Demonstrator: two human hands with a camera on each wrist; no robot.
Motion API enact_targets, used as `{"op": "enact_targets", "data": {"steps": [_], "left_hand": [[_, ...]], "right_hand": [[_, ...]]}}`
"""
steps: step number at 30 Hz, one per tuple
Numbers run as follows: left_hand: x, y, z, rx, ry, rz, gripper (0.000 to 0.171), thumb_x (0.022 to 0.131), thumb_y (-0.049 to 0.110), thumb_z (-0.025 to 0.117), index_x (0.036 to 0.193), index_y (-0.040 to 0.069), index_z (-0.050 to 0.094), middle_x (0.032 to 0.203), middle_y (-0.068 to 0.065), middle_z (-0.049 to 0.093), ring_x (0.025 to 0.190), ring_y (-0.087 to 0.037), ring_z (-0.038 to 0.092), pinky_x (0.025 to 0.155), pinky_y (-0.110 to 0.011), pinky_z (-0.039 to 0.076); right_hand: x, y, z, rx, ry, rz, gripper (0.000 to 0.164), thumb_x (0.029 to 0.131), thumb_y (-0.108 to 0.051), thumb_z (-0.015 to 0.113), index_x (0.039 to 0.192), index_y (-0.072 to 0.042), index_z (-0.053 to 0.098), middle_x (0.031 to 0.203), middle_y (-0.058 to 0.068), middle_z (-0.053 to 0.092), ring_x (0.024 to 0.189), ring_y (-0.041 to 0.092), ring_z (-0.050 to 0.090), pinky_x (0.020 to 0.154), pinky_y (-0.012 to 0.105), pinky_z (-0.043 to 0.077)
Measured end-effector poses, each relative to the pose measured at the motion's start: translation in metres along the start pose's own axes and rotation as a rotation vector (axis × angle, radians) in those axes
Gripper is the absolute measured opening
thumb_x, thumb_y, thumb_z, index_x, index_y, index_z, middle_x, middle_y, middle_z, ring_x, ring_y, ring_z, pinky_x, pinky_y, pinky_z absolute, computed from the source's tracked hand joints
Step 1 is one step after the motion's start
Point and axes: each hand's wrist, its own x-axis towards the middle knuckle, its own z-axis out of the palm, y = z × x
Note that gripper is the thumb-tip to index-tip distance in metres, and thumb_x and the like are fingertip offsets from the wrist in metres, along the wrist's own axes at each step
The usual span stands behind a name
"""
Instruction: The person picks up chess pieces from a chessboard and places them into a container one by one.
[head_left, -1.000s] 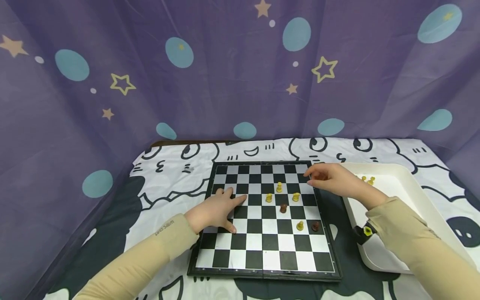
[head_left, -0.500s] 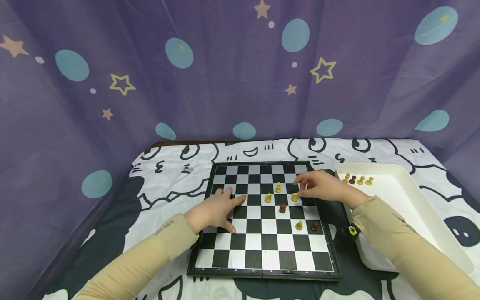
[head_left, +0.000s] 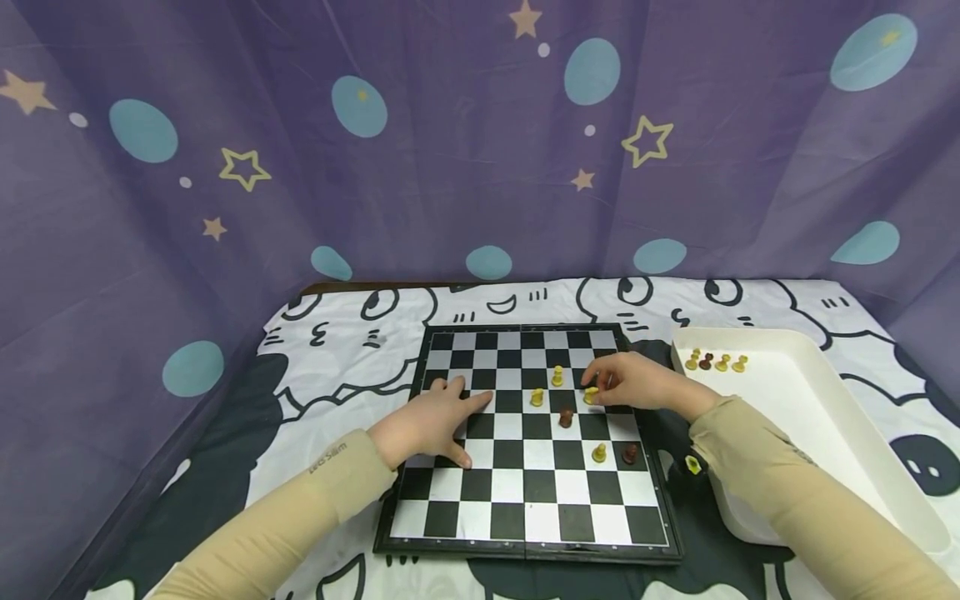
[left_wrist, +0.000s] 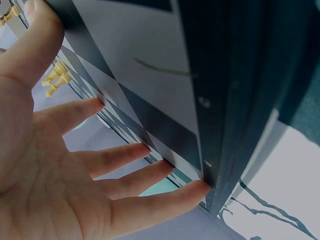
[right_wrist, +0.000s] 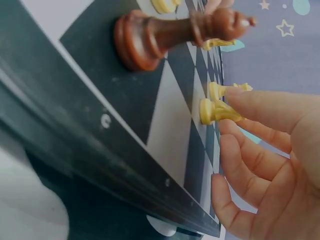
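Palm (right_wrist: 301,196) of right hand (right_wrist: 270,155), pinching yellow piece (right_wrist: 213,111), only right wrist shows

Yellow chess piece (head_left: 589,393) pinched in right hand (head_left: 641,381) partly hidden; part of chessboard (head_left: 540,454) beneath left hand (head_left: 433,418) covered.

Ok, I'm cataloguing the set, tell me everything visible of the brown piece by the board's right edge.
The brown piece looks glossy, perhaps plastic, with a round flared base, stem, collar and knobbed top. It stands upright on a black edge square of the chessboard, third row from the near side. Nothing else touches it.
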Motion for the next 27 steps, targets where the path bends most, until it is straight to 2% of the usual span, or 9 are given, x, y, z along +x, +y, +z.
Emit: {"op": "enact_targets", "data": {"steps": [4,7,18,27], "left_hand": [[0.0001,-0.0001,0.0007,0.004,0.004,0.000,0.095,0.065,0.046,0.081,0.146,0.021,0.038,0.133,-0.019,0.042,0.115,-0.036,0.043,0.092,-0.047,0.045],[0.0001,-0.0001,0.0007,0.005,0.006,0.001,0.095,0.065,0.046,0.081,0.146,0.021,0.039,0.133,-0.019,0.043,0.115,-0.036,0.043,0.092,-0.047,0.045],[-0.0001,0.0009,0.0001,0.000,0.008,-0.004,0.094,0.065,0.045,0.082,0.146,0.021,0.039,0.134,-0.020,0.042,0.115,-0.036,0.043,0.092,-0.047,0.045],[0.0001,0.0014,0.0002,-0.001,0.007,-0.008,0.094,0.065,0.045,0.081,0.146,0.021,0.039,0.136,-0.020,0.041,0.118,-0.038,0.042,0.093,-0.048,0.045]], "right_hand": [[0.0014,0.0014,0.0022,-0.007,0.000,0.002,0.022,0.084,-0.011,0.070,0.105,-0.006,0.067,0.084,0.002,0.064,0.080,0.015,0.062,0.068,0.030,0.050],[0.0019,0.0023,0.0033,-0.017,0.009,-0.002,0.019,0.084,-0.009,0.069,0.103,-0.007,0.067,0.081,0.000,0.064,0.075,0.012,0.059,0.067,0.030,0.048],[0.0017,0.0022,0.0059,-0.003,0.039,-0.038,0.008,0.084,-0.005,0.066,0.090,-0.009,0.069,0.068,-0.005,0.060,0.060,0.008,0.048,0.055,0.025,0.041],[0.0010,0.0015,0.0049,0.010,0.064,-0.066,0.007,0.084,-0.005,0.066,0.088,-0.010,0.068,0.069,-0.004,0.061,0.060,0.008,0.049,0.055,0.025,0.042]]}}
